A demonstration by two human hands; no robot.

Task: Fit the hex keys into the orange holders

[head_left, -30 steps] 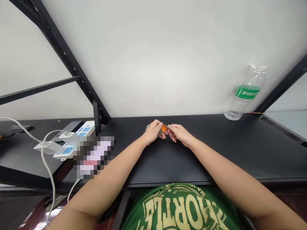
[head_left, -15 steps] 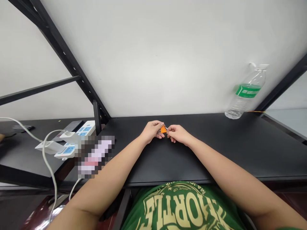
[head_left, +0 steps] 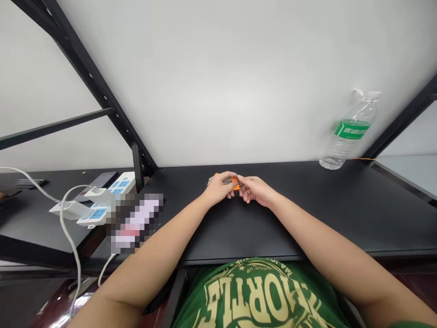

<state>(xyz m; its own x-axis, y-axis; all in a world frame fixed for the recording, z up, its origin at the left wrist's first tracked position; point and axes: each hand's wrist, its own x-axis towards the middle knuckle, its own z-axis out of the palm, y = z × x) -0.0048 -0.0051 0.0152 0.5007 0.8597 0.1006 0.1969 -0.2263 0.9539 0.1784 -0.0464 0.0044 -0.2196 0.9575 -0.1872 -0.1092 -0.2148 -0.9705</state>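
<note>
My left hand [head_left: 218, 189] and my right hand [head_left: 254, 189] meet over the middle of the black table [head_left: 307, 214], near its back edge. Between them is a small orange object with thin metal parts [head_left: 234, 181]; it looks like a binder clip. The left hand's fingers curl round it, with metal ends sticking out past the thumb. My right hand pinches the orange piece from the right with thumb and fingertips. Most of the object is hidden by the fingers.
A clear water bottle with a green label [head_left: 348, 132] stands at the back right against the white wall. White power strips with blue sockets [head_left: 105, 196] and white cables [head_left: 68, 237] lie on the left table, beside a black frame post [head_left: 137, 171].
The hands have stayed together at the same spot. The fingers shifted on the orange object; the metal ends show again at the left hand, and the right hand's pinch turned slightly.
</note>
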